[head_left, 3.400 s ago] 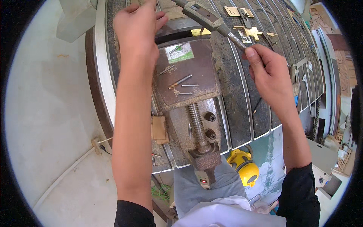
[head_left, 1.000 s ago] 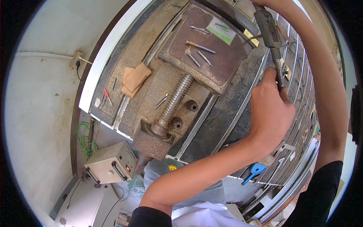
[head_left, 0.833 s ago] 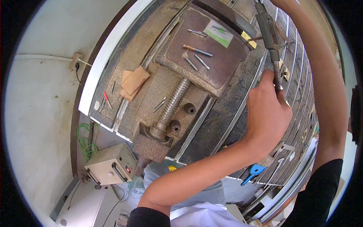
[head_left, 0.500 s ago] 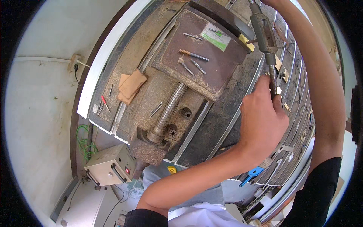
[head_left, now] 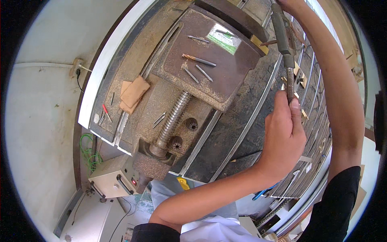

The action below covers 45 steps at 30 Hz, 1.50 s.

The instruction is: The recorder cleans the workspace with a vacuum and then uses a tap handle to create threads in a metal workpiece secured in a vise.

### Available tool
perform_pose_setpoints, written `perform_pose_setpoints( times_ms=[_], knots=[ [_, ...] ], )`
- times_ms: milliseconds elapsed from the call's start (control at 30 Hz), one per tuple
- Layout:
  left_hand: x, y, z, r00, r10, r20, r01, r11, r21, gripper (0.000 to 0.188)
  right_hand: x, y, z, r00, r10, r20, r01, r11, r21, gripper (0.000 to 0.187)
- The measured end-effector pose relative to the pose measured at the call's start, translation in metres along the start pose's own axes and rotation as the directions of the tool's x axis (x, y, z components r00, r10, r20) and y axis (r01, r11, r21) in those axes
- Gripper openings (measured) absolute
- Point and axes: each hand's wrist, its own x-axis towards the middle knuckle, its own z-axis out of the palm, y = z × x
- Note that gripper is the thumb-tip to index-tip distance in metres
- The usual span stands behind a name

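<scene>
A dark steel tap wrench (head_left: 281, 34) with a long bar handle stands on the right side of the vise. My left hand (head_left: 285, 135) is closed round the near end of its handle, thumb along the bar. At the top edge my right hand (head_left: 293, 5) is at the far end of the handle, closed on it, its fingers partly cut off by the picture's edge. Beside the wrench body a thin brown rod (head_left: 269, 42) reaches toward a small brass-coloured block (head_left: 259, 44) at the vise jaw. Where the rod ends under the wrench is hidden.
The rusty machine vise (head_left: 225, 80) carries several end mills and cutters, including a copper-tipped end mill (head_left: 198, 60). Two collets (head_left: 176, 142) lie by its screw (head_left: 171, 125). Brown pads (head_left: 134, 94) and a red-handled tool (head_left: 106, 111) lie left. A beige control box (head_left: 113, 173) stands below.
The tap wrench has turned about its handle, so its body shows a different side. My left hand has shifted slightly, its thumb now higher on the bar. The whole view has shifted a little.
</scene>
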Motion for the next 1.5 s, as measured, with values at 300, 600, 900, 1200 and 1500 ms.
perform_pose_setpoints(
  times_ms=[300, 600, 900, 1200, 1500],
  knots=[
    [-0.002, 0.004, -0.012, 0.999, 0.033, -0.025, -0.031, 0.998, 0.055, 0.021, -0.005, 0.011, -0.001, 0.996, 0.057, -0.065, -0.052, 0.995, 0.082, 0.023],
    [-0.003, 0.012, -0.026, 1.0, 0.001, 0.014, -0.003, 0.995, 0.095, 0.022, -0.013, 0.024, -0.008, 0.984, 0.086, -0.158, -0.071, 0.993, 0.096, 0.03],
    [0.001, 0.016, -0.024, 0.999, 0.026, 0.019, -0.03, 0.976, 0.216, 0.023, -0.014, 0.03, -0.024, 0.977, 0.212, -0.001, -0.201, 0.929, 0.311, 0.025],
    [0.0, 0.025, -0.04, 0.997, -0.062, 0.049, 0.052, 0.983, 0.178, 0.025, -0.02, 0.019, -0.012, 0.964, 0.239, -0.116, -0.216, 0.96, 0.18, 0.021],
    [0.005, 0.031, -0.049, 0.998, -0.031, 0.061, 0.012, 0.955, 0.297, 0.026, -0.026, 0.028, -0.015, 0.924, 0.344, -0.167, -0.295, 0.919, 0.262, 0.027]
  ],
)
